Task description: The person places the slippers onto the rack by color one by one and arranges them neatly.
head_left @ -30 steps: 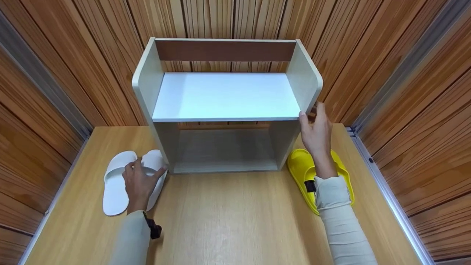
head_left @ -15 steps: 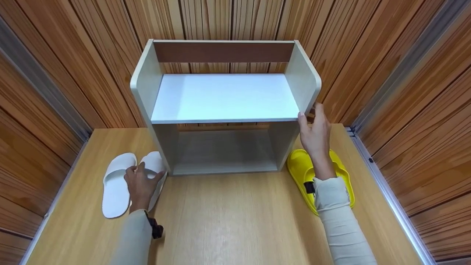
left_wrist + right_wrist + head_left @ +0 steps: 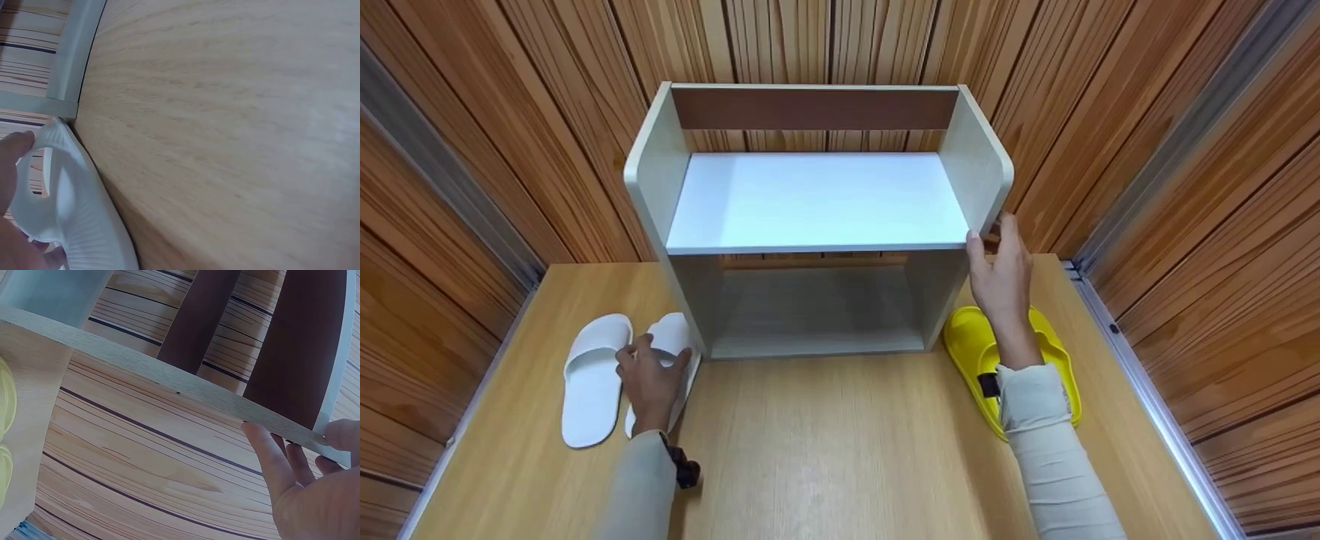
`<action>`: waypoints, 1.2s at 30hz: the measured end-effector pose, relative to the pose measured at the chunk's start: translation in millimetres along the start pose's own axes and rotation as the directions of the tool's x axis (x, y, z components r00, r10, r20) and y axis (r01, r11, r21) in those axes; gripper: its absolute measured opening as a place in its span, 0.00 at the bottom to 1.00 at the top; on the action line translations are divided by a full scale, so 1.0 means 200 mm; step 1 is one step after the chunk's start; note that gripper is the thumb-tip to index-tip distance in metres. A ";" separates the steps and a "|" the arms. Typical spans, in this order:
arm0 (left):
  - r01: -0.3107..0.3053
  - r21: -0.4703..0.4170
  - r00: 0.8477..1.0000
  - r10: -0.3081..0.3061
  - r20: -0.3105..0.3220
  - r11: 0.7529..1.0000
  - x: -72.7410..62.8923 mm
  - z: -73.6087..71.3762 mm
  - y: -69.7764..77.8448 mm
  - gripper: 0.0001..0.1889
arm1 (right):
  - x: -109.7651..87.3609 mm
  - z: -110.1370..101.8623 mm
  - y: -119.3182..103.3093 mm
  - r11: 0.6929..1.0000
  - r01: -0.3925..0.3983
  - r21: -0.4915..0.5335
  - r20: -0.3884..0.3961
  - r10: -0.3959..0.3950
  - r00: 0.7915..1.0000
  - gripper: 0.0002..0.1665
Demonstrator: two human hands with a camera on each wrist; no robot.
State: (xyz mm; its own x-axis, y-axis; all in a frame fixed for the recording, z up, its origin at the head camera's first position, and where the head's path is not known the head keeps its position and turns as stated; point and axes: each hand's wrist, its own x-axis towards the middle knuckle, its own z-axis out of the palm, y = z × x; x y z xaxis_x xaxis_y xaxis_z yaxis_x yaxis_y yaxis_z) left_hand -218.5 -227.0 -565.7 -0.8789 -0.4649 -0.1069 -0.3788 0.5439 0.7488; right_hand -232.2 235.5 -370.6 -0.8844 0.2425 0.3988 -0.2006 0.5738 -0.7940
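My left hand (image 3: pixel 651 381) is over the right one of two white slippers (image 3: pixel 675 334). In the left wrist view, thumb and fingers grip this slipper (image 3: pixel 90 208) around its strap, and the sole appears tilted up on its edge. The other white slipper (image 3: pixel 591 390) lies flat just to the left. My right hand (image 3: pixel 1006 289) holds the right side panel of a small two-tier shelf (image 3: pixel 817 202). In the right wrist view its thumb is on the inner side of the panel (image 3: pixel 208 394), fingers against the outer side. Below the right forearm sit yellow slippers (image 3: pixel 971 341), partly hidden.
The shelf stands on a light wooden board (image 3: pixel 810 442), close to the wood-panelled back wall (image 3: pixel 780 37). Panelled walls flank both sides, with metal rails (image 3: pixel 1155 390) along the board's edges. Both shelf tiers hold nothing visible.
The left white slipper has shifted slightly left, widening the gap between the pair. My left hand has moved a little right and nearer. The right hand keeps its hold on the shelf.
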 end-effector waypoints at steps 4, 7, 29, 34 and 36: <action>0.018 0.007 1.000 -0.018 -0.026 1.000 -0.01 -0.01 0.00 0.39 | 0.00 0.00 0.00 1.000 -0.008 -0.001 -0.003 0.008 1.000 0.31; 0.032 0.012 0.998 -0.031 -0.056 0.999 -0.02 -0.01 0.00 0.39 | 0.00 0.00 0.00 1.000 -0.010 -0.002 -0.002 0.010 1.000 0.31; -0.056 -0.064 0.970 0.039 -0.240 0.996 -0.14 -0.16 0.07 0.39 | 0.01 0.01 0.01 0.999 -0.008 0.047 0.028 0.007 1.000 0.30; -0.127 -0.062 0.954 0.105 -0.280 0.990 -0.18 -0.19 0.11 0.38 | 0.01 0.00 0.01 0.999 -0.021 0.032 0.017 0.020 1.000 0.29; -0.163 -0.050 0.945 0.141 -0.296 0.985 -0.20 -0.19 0.11 0.38 | 0.01 0.00 0.01 0.999 -0.022 0.027 0.010 0.022 1.000 0.29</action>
State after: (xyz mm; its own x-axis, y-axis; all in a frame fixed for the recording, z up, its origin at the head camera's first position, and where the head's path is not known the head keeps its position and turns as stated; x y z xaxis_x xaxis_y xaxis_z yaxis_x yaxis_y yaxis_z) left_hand -180.5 -223.2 -519.8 -0.7977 -0.5696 0.1981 -0.2159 0.5764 0.7881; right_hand -234.4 236.8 -370.5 -0.8927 0.2473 0.3767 -0.1924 0.5466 -0.8150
